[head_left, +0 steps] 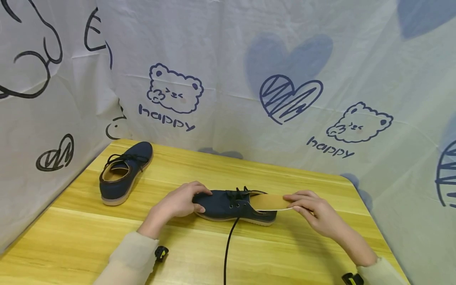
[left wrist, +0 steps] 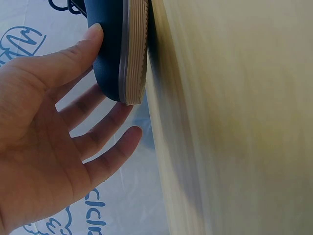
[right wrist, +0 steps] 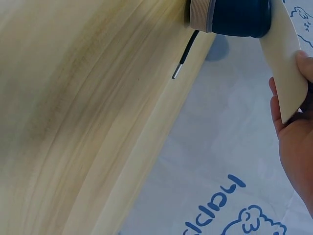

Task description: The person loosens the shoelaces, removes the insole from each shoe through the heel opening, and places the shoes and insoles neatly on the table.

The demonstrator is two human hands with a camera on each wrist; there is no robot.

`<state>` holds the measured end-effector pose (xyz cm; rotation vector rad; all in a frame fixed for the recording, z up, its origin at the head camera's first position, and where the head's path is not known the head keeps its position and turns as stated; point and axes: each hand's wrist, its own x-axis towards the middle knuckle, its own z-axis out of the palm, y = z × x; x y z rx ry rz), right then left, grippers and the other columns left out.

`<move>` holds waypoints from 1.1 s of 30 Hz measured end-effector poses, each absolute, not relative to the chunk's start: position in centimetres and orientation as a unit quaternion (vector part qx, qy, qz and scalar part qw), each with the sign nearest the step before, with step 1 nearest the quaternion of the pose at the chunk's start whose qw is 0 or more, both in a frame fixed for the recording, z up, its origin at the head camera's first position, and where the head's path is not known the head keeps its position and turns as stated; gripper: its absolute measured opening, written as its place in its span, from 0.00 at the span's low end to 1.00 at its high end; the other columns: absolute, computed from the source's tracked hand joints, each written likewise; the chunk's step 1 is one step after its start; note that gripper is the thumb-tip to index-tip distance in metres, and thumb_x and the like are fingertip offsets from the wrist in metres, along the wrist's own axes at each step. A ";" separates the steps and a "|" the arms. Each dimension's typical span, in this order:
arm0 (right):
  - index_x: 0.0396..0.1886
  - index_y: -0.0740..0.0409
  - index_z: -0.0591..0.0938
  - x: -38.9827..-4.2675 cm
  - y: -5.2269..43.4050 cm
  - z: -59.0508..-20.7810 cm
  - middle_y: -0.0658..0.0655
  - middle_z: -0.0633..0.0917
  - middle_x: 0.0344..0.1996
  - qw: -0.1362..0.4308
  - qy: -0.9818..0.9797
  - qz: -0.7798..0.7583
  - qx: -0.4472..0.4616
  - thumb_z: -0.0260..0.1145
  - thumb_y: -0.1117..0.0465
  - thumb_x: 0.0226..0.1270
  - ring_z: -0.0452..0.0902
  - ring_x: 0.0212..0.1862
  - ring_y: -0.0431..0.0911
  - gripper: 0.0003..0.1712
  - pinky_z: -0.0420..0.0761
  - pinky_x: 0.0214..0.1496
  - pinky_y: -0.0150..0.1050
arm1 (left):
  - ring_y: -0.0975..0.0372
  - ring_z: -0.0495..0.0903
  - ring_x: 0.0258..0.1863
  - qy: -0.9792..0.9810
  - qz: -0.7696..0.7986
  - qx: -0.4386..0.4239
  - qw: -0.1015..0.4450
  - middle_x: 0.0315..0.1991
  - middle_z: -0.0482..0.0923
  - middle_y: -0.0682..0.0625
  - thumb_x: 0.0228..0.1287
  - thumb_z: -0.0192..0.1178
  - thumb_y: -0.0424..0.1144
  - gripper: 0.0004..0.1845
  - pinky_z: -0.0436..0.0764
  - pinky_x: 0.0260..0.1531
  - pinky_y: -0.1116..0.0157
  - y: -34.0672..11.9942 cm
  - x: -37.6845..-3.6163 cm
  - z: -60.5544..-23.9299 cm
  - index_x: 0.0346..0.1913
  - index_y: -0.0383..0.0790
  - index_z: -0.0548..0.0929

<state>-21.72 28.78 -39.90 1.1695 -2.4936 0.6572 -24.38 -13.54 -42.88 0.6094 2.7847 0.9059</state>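
insole (head_left: 268,202), tan on its upper face with a thin white edge, sits part-way inside the opening of the navy lace-up shoe (head_left: 215,206), its outer end sticking out past the heel. the shoe rests sole-down, and the insole tilts up slightly out of it. the right hand (head_left: 315,208), just beyond the shoe's heel, pinches that outer end, thumb and fingers nearly together with only the insole's thickness between them. the left hand (head_left: 183,200) holds the shoe's toe more loosely, thumb on one side and bent fingers round the other, spread well apart.

the insole is thin, flexible-looking and gently curved, with a pale, smooth underside. the shoe has a smooth upper, a rounded toe and a ribbed tan sole. a black lace (head_left: 228,247) trails from the shoe's near side; beyond its toe stands a matching shoe (head_left: 115,190). beneath the shoe is a yellow wood-grained table (head_left: 192,253); behind it hangs creased white cloth (head_left: 228,51) printed with bears and hearts.
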 end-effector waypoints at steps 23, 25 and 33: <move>0.49 0.56 0.90 -20.9 30.1 -39.9 0.57 0.88 0.56 0.159 -0.870 0.260 0.389 0.66 0.78 0.68 0.79 0.59 0.51 0.18 0.69 0.63 0.19 | 0.44 0.71 0.70 0.930 0.298 0.204 0.072 0.69 0.74 0.45 0.65 0.74 0.36 0.24 0.72 0.67 0.44 -13.5 -24.3 -42.9 0.63 0.49 0.85; 0.50 0.56 0.90 -20.8 30.2 -39.9 0.57 0.88 0.56 0.160 -0.871 0.259 0.386 0.66 0.78 0.68 0.79 0.59 0.51 0.18 0.69 0.63 0.19 | 0.44 0.71 0.70 0.930 0.298 0.205 0.071 0.69 0.74 0.45 0.65 0.74 0.36 0.24 0.72 0.67 0.44 -13.5 -24.3 -42.9 0.63 0.49 0.85; 0.50 0.55 0.90 -20.6 30.7 -39.9 0.55 0.88 0.56 0.167 -0.870 0.259 0.384 0.67 0.78 0.68 0.79 0.59 0.49 0.19 0.69 0.63 0.20 | 0.44 0.70 0.70 0.929 0.300 0.205 0.072 0.70 0.74 0.45 0.65 0.73 0.36 0.24 0.72 0.67 0.43 -13.5 -24.4 -43.0 0.63 0.49 0.85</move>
